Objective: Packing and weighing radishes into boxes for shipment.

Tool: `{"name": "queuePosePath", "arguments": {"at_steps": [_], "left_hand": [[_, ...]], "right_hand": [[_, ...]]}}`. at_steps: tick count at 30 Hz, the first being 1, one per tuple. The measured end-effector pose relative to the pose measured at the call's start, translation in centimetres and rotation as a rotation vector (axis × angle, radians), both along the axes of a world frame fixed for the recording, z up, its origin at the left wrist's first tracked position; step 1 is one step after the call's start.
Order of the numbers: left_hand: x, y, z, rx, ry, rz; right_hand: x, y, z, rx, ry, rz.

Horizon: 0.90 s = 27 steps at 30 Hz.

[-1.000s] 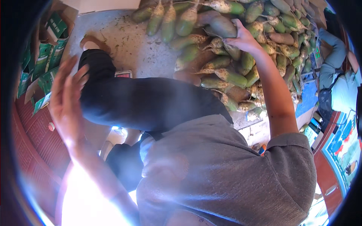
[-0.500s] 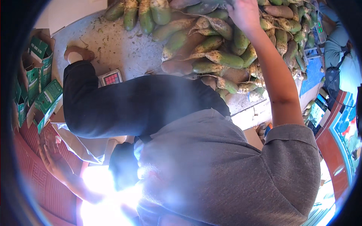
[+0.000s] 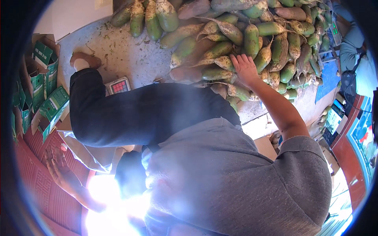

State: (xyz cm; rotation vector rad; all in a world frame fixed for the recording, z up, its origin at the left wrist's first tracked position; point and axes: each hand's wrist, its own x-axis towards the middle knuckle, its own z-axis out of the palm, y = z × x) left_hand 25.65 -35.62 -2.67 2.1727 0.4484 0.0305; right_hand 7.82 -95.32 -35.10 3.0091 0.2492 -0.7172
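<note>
A big heap of green radishes point(image 3: 271, 29), soil-smeared with pale root ends, spreads across the top. My right hand point(image 3: 246, 70) lies palm down on the near side of this heap. Its fingers are stretched out and their tips touch the pale end of a radish point(image 3: 224, 63); the palm hides what is under it. Far from the heap, at the lower left, my left hand point(image 3: 60, 167) is spread against a red patterned surface point(image 3: 39, 179) and holds nothing. Strong glare washes out part of the left forearm.
Green-and-brown cardboard boxes point(image 3: 53, 104) stand at the left. A device with red keys point(image 3: 119, 85) sits beside my bent leg, on the grey floor point(image 3: 106, 43). An opened carton point(image 3: 92, 151) is below the leg. Another person point(image 3: 354, 59) is at the far right.
My right hand has come down and nearer from the far part of the heap to its near side. The left hand stays spread in about the same place.
</note>
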Motion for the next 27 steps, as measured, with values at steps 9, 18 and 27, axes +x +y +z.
{"name": "queuePosePath", "arguments": {"at_steps": [9, 18, 27], "left_hand": [[-1.3, 1.0, -0.2, -0.106, -0.042, 0.074], [-2.5, 3.6, -0.5, -0.106, -0.088, 0.09], [-4.2, 6.8, -1.5, -0.169, -0.138, 0.036]], "right_hand": [[4.5, 0.2, 5.8, 0.089, -0.002, 0.042], [15.7, -0.2, 6.5, 0.036, -0.484, 0.146], [21.4, 16.2, 0.9, 0.526, -0.339, 0.347]]}}
